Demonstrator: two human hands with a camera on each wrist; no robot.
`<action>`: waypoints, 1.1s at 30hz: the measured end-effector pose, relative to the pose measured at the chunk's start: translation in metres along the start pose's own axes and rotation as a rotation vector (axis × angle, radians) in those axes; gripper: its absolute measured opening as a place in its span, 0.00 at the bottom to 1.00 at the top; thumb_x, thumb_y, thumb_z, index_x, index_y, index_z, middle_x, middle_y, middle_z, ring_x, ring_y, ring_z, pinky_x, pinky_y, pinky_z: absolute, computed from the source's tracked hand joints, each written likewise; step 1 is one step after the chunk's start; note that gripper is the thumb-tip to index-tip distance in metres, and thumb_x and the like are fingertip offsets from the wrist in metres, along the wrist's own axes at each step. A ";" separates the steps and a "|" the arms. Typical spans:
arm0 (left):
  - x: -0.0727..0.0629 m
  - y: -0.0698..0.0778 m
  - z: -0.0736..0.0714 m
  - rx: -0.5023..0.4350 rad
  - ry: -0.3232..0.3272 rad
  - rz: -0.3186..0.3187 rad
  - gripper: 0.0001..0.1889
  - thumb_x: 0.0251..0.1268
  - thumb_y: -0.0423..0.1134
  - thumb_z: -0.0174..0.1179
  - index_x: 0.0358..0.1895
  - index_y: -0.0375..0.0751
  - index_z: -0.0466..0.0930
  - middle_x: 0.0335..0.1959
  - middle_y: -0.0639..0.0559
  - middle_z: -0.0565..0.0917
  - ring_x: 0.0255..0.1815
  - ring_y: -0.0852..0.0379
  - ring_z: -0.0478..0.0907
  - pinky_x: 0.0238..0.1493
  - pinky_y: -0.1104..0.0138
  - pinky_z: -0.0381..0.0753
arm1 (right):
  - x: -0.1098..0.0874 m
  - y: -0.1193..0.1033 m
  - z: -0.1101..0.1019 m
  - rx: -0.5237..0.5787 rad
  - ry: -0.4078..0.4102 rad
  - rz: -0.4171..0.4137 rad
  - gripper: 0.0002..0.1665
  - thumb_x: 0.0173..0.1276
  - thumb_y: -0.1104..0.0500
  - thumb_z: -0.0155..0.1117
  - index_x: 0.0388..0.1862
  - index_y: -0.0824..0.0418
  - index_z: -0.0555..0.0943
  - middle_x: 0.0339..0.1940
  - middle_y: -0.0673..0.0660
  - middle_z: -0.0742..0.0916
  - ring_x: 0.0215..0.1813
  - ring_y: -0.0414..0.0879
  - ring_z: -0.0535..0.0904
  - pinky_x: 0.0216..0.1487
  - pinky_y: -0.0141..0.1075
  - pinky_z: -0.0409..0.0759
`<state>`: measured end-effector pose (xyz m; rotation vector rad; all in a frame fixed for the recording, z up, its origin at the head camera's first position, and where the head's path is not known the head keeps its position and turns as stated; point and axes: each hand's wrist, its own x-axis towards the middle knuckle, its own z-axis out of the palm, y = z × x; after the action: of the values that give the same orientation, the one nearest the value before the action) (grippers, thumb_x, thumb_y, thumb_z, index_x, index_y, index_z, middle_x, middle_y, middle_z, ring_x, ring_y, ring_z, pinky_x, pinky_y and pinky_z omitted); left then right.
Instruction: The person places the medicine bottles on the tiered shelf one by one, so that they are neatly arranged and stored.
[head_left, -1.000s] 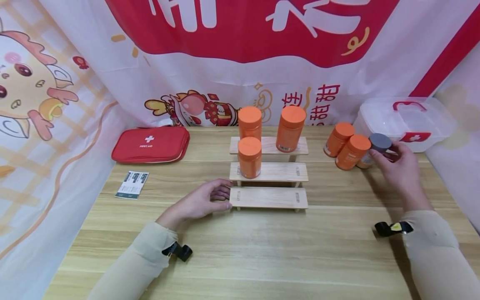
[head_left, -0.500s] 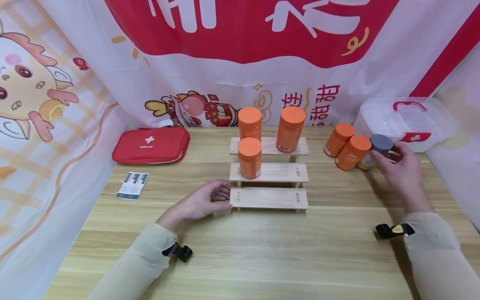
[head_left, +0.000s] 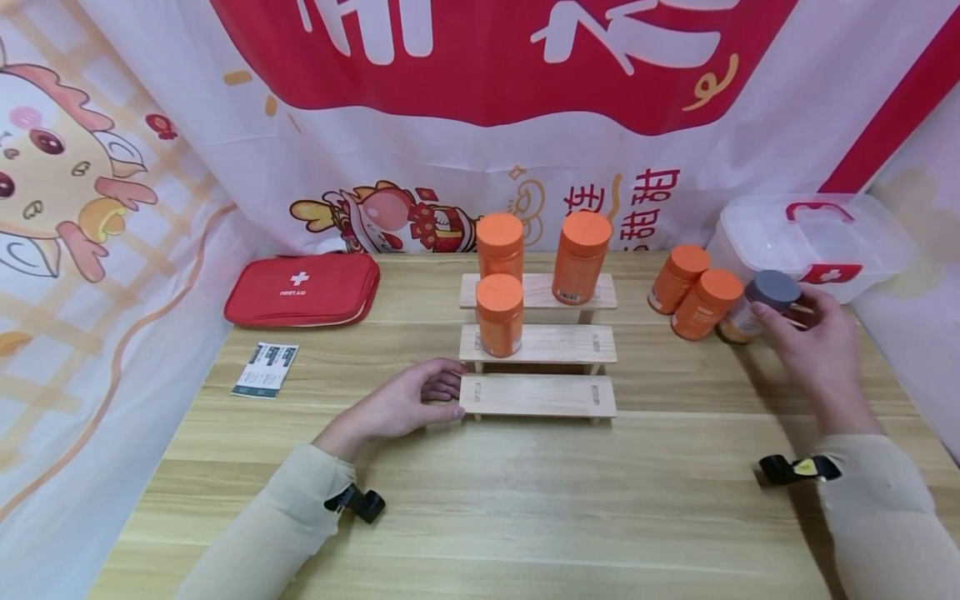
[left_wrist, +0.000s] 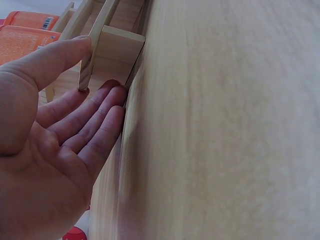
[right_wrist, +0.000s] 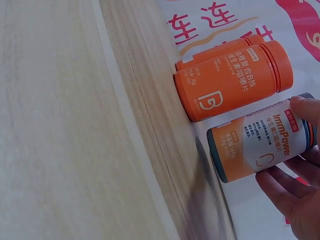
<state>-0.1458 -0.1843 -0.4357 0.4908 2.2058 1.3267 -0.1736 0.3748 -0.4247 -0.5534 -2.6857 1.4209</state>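
My right hand [head_left: 816,342] grips a vitamin bottle [right_wrist: 262,137] with a dark grey cap and an orange-and-white label, thumb on one side and fingers on the other. The bottle leans a little; whether its base is off the table I cannot tell. Left of it stand two orange bottles [head_left: 705,305], close together. My left hand [head_left: 405,400] pinches the left end of the lowest board of a three-step wooden stand [head_left: 536,395], thumb on top and index finger beneath. Two orange bottles [head_left: 582,258] are on the top step, and another orange bottle [head_left: 500,317] is on the middle step.
A clear plastic first-aid box [head_left: 810,242] with a red handle stands behind the right hand. At the left lie a red first-aid pouch [head_left: 300,290] and printed paper slips [head_left: 266,369]. Printed cloth [head_left: 435,150] hangs along the table's back.
My right hand has shifted slightly right with the grey-capped bottle, opening a gap from the orange bottle beside it. The left hand and the stand have stayed in place.
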 end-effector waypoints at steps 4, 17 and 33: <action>0.000 0.000 0.000 -0.002 0.000 -0.006 0.32 0.72 0.35 0.72 0.75 0.35 0.71 0.66 0.41 0.84 0.68 0.45 0.82 0.74 0.51 0.82 | -0.005 0.000 -0.003 0.041 0.015 0.012 0.51 0.75 0.30 0.64 0.89 0.41 0.57 0.88 0.57 0.66 0.75 0.51 0.69 0.45 0.10 0.77; 0.001 0.001 -0.001 0.004 -0.003 -0.002 0.32 0.72 0.36 0.72 0.75 0.36 0.71 0.66 0.41 0.84 0.68 0.45 0.82 0.74 0.50 0.82 | -0.029 -0.006 -0.014 0.103 0.144 -0.048 0.43 0.75 0.43 0.72 0.84 0.47 0.66 0.62 0.34 0.76 0.58 0.33 0.74 0.47 0.08 0.75; 0.000 -0.002 -0.001 0.004 -0.010 0.026 0.31 0.73 0.37 0.71 0.74 0.31 0.71 0.65 0.37 0.84 0.67 0.43 0.82 0.73 0.49 0.82 | -0.053 -0.023 -0.010 0.029 0.292 -0.078 0.40 0.77 0.46 0.70 0.83 0.46 0.67 0.61 0.30 0.73 0.58 0.29 0.71 0.69 0.19 0.76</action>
<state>-0.1461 -0.1859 -0.4370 0.5284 2.2013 1.3314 -0.1286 0.3534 -0.3939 -0.5948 -2.4274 1.2485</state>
